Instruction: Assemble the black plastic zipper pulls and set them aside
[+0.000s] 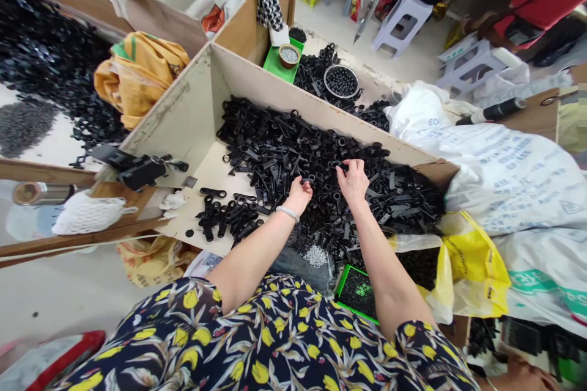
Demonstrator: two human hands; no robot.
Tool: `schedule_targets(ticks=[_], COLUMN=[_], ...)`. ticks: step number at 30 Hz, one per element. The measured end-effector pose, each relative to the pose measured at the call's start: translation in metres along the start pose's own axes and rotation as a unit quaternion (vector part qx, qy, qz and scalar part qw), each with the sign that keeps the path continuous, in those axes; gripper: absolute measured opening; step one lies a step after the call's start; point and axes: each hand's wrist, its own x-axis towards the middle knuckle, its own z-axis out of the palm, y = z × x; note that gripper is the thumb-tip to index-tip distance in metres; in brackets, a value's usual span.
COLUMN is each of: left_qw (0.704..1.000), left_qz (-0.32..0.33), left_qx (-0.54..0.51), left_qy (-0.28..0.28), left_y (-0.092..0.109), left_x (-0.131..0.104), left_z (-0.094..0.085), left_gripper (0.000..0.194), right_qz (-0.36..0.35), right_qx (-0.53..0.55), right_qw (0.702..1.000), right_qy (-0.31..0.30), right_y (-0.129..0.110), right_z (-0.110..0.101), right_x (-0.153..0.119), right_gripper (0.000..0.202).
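Observation:
Both of my hands are over a wide heap of black plastic parts [270, 149], many of them flat levers with a ring at one end. My left hand [299, 194], with a pale bangle at the wrist, pinches a small black plastic part [308, 181]. To its right, my right hand [354, 183] has its thumb and fingertips closed together at the heap; a dark piece shows at the tips, too small to name. Close to my body lie a pile of small silvery metal pieces [316, 255] and a green-rimmed tray [353, 293] of tiny black pieces.
Wooden partitions [298, 95] enclose the heap behind and at left. Grouped black levers [224, 219] lie left of my left hand. A black clamp-like device [137, 168] sits on the left partition. White sacks [518, 165] and a yellow bag [477, 256] crowd the right. Other people sit beyond.

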Motion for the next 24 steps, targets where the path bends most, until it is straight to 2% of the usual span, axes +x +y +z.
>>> schedule_targets(ticks=[2, 4, 6, 9, 10, 12, 14, 16, 18, 21, 24], left_qw=[0.998, 0.99, 0.976, 0.951, 0.943, 0.913, 0.865, 0.822, 0.806, 0.785, 0.747], left_qz=[0.017, 0.045, 0.081, 0.125, 0.131, 0.141, 0.168, 0.213, 0.253, 0.284, 0.33], left_qx=[0.065, 0.136, 0.198, 0.267, 0.288, 0.343, 0.41, 0.452, 0.462, 0.489, 0.523], left_qy=[0.004, -0.011, -0.043, -0.088, -0.107, -0.167, -0.236, -0.274, -0.27, -0.253, -0.245], left_y=[-0.007, -0.012, -0.011, -0.002, 0.001, 0.006, 0.006, 0.003, 0.0, -0.001, 0.001], left_x=[-0.015, -0.034, -0.054, -0.085, -0.095, -0.116, -0.137, -0.157, -0.175, -0.196, -0.213], left_z=[-0.009, -0.022, -0.037, -0.054, -0.058, -0.062, -0.064, -0.065, -0.066, -0.068, -0.069], left_gripper=[0.037, 0.028, 0.03, 0.038, 0.036, 0.028, 0.031, 0.034, 0.029, 0.021, 0.03], right_qz=[0.042, 0.079, 0.109, 0.145, 0.143, 0.102, 0.028, -0.05, -0.108, -0.144, -0.156], right_qx=[0.154, 0.277, 0.372, 0.503, 0.526, 0.516, 0.457, 0.381, 0.322, 0.283, 0.275], right_qw=[0.987, 0.958, 0.921, 0.848, 0.834, 0.847, 0.887, 0.923, 0.941, 0.948, 0.948], right_qy=[-0.001, -0.006, -0.029, -0.077, -0.084, -0.08, -0.062, -0.035, -0.005, 0.024, 0.034], right_y=[-0.001, -0.004, -0.012, -0.03, -0.037, -0.052, -0.064, -0.072, -0.076, -0.075, -0.073], right_z=[-0.006, -0.011, -0.015, -0.023, -0.027, -0.036, -0.048, -0.06, -0.072, -0.084, -0.089], right_x=[-0.01, -0.028, -0.054, -0.095, -0.107, -0.125, -0.135, -0.14, -0.143, -0.15, -0.159], right_gripper=[0.037, 0.047, 0.052, 0.047, 0.046, 0.044, 0.038, 0.029, 0.025, 0.028, 0.032])
